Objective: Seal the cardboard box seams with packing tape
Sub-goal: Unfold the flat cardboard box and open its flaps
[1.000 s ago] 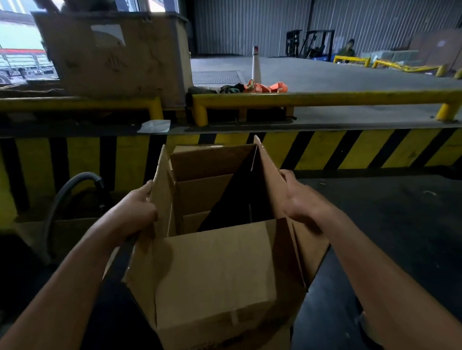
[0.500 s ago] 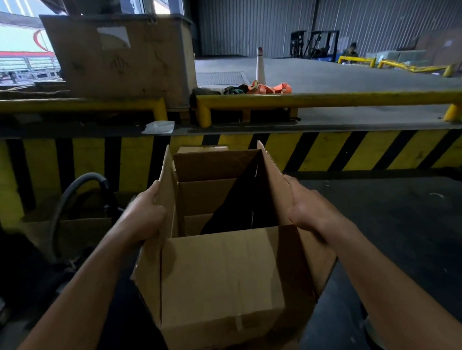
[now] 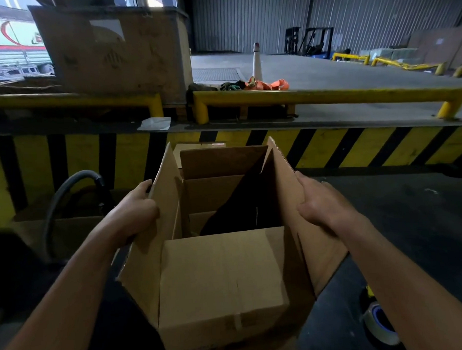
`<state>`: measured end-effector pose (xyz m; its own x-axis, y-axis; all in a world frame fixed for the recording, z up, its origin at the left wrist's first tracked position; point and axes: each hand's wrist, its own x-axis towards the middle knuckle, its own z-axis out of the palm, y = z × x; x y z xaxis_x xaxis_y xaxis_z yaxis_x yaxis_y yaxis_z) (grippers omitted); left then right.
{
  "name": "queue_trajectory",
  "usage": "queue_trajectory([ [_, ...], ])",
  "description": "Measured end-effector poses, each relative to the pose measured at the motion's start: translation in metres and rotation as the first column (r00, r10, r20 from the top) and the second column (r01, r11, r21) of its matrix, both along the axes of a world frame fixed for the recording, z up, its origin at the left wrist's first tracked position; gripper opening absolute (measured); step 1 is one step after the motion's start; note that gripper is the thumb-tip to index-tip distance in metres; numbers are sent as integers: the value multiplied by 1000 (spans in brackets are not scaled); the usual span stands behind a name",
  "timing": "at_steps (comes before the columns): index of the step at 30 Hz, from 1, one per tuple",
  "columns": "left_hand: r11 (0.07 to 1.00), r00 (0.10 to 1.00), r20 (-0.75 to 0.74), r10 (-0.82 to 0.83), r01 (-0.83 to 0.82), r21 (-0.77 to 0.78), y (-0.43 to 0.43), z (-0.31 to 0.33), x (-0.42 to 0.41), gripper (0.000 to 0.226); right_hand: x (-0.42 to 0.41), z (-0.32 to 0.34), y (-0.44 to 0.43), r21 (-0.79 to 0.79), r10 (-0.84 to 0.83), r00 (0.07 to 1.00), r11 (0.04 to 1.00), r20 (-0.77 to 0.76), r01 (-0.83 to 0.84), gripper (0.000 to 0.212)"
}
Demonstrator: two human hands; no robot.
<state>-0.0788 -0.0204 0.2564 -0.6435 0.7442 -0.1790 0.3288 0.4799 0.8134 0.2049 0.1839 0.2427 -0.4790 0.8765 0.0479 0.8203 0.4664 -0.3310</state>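
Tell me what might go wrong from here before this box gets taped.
1. The left hand and right hand both grip side flaps of the cardboard box. The tape roll lies on the floor, so reaching for it means releasing one flap, which may spring apart.
2. The flaps stand open. Closing them unevenly would likely leave a gapped seam that tape bridges poorly.

Centre frame: cardboard box (image 3: pixel 223 274), top open, side flaps upright. Left hand (image 3: pixel 137 214) gripping left flap edge; right hand (image 3: pixel 322 205) gripping right flap from outside. Lower right: tape roll (image 3: pixel 379 324) on floor. Mid left: grey hose (image 3: pixel 58 196). Behind: yellow-black striped wall (image 3: pixel 354 147).
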Motion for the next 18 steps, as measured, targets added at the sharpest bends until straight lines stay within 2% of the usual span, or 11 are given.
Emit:
queue_trajectory([
  [3,999,1000,17,11,-12,43,3,-2,4,76,3,6,-9,5,4,983,1000,182,-5,94],
  [5,996,1000,-4,4,-4,90,6,-4,10,67,-1,9,-30,95,17,959,994,282,-46,93],
  [8,990,1000,-17,7,-4,141,11,-8,15,61,-21,-2,-75,262,124,961,946,246,-189,77],
  [9,989,1000,-10,2,0,151,14,-9,14,61,-30,-11,-90,241,204,953,936,222,-257,71],
  [11,988,1000,1,-8,8,153,16,-9,14,62,-45,-36,-112,52,342,918,932,202,-359,67],
  [13,990,999,24,-28,24,142,15,-6,12,59,-52,-63,-119,-162,378,898,923,226,-349,82],
  [15,992,997,58,-47,40,116,13,-3,7,54,-53,-89,-117,-193,372,897,924,240,-331,96],
  [18,997,993,118,-27,18,77,13,0,-3,57,-52,-111,-111,-203,366,901,924,232,-323,84],
])
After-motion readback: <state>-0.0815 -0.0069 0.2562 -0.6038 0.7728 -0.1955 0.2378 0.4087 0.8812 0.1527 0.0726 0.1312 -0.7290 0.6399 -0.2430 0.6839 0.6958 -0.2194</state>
